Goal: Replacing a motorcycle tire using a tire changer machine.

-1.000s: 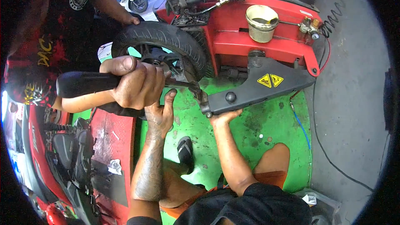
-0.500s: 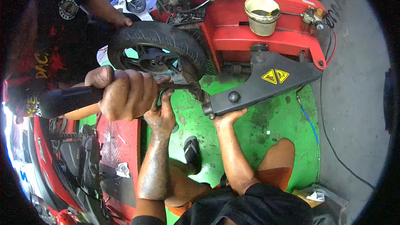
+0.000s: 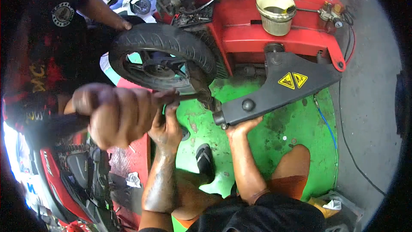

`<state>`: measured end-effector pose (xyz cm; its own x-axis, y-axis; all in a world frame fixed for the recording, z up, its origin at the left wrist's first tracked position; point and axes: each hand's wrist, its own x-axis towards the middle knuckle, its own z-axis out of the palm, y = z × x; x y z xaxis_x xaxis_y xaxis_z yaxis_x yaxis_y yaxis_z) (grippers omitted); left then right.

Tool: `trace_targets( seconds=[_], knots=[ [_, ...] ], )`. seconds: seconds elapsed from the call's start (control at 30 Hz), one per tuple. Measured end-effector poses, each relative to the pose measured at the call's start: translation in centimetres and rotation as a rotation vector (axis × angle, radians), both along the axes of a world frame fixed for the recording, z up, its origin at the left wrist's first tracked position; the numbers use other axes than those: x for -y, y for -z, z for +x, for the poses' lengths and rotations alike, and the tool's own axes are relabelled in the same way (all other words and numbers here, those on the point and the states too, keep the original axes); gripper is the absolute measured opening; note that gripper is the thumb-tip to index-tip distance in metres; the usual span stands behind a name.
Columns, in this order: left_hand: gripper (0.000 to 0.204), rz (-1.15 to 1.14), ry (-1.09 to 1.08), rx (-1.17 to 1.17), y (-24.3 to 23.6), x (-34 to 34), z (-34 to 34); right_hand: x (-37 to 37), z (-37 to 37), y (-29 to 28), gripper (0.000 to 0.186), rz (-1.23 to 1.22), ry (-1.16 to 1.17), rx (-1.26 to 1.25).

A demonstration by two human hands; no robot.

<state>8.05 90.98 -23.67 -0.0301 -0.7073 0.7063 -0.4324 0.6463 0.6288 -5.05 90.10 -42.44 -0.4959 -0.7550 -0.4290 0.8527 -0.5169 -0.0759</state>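
A tyre changer's black bead breaker arm reaches toward the wheel, its worn blade touching the tyre's side. My right hand is cupped under the arm's lower edge, most fingers hidden. In front of the wheel is the dark shaft of a black-handled bar. My left hand pinches the shaft from below; its fingers are partly covered. A co-worker's fist, blurred and large, grips the bar's handle. The co-worker's other hand rests on the tyre's top.
A white bucket stands on the red machine body, beside an air fitting. A blue hose and a dark cable run down at right. Red motorcycle bodywork is at lower left. The floor is green.
The co-worker's fist and the handle have moved down and slightly left, now blurred. The machine appears shifted right as the view moved. Both my hands keep their places.
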Motion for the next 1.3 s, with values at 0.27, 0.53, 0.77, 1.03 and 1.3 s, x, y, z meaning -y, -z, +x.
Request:
trace_targets(
  seconds=[0.27,0.53,0.77,1.03,1.3],
  knots=[
    [0.018,0.009,0.094,-0.017,1.1,-0.1,1.0,0.1,0.1,0.9,0.062,0.002,0.032,0.005],
    [0.02,0.019,0.129,0.055,1.1,0.0,1.5,0.3,0.0,1.2,0.069,0.014,0.041,-0.016],
    [0.02,-0.02,0.146,0.011,0.7,-0.1,1.6,0.2,0.6,1.8,0.06,0.002,0.052,-0.021],
    [0.023,0.082,0.096,-0.069,0.8,-0.8,1.4,-0.8,0.2,1.6,0.061,-0.088,-0.003,0.046],
    [0.023,0.104,-0.087,0.01,0.1,0.1,0.2,0.4,0.1,-0.9,0.055,0.101,0.021,0.081]
  ],
)
